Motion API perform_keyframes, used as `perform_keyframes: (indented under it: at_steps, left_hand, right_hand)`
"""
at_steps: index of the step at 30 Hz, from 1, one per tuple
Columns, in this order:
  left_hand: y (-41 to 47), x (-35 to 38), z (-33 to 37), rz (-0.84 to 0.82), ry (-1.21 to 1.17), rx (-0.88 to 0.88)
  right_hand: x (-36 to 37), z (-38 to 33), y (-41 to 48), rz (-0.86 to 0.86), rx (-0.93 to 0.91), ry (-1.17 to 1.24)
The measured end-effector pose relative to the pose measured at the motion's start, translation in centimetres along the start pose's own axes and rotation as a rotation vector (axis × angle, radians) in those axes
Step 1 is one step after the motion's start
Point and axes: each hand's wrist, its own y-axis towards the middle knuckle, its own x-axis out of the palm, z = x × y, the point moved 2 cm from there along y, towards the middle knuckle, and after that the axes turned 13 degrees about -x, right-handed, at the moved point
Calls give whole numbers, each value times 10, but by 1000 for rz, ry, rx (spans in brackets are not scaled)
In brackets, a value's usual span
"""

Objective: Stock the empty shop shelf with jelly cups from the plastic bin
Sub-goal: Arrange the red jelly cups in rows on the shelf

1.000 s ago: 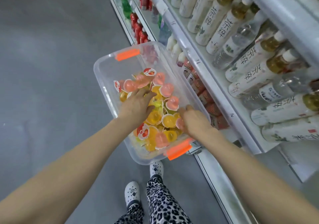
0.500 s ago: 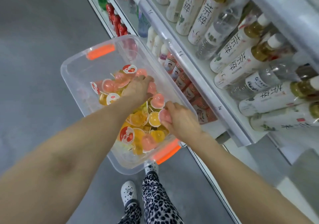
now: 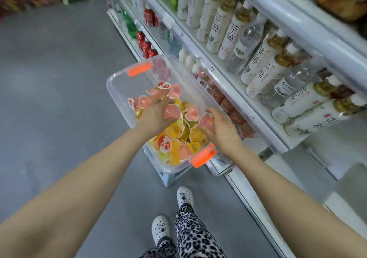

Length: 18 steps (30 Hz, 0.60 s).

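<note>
Dozens of cups (image 3: pixel 178 136) lie heaped in the near half of the bin (image 3: pixel 127 86), pink, yellow and orange, some lid up and some tipped on their sides. The bin stands just beside the shelf (image 3: pixel 236 96) on my right. Each one looks very light, a thin clear shell with a film lid, so I expect weight to be no trouble, but smoothness will be. The rounded sides should slide against each other and against my skin, and a hard squeeze could buckle a shell or burst a lid. I judge the best hold is round the body just under the rim, thumb on one side and fingers on the other, never by the lid's edge. Both my arms reach forward and down into the bin. My left hand (image 3: pixel 156 116) hangs palm down over the middle of the heap, its fingers curled round a pink cup (image 3: pixel 171 111). My right hand (image 3: pixel 222 130) is over the bin's shelf-side edge near the orange latch (image 3: pixel 202 156), wrist bent, its fingers wrapped round a second pink cup (image 3: pixel 205 121). Whether either hand hides more than one, I cannot tell.
</note>
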Motion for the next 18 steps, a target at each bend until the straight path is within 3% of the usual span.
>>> perform_keyframes:
  at_steps: [9,13,18]
  left_hand:
    - [-78,-18,31,12,-24,104]
    - [-109,-15,64,-43,-163,164]
    - [-140,6,117,-123,-160,280]
  right_hand:
    - [-48,-37,-73,274,64,85]
    - [-78,-41,-120,443,92,68]
    - [-115,-32,-187,579,205,15]
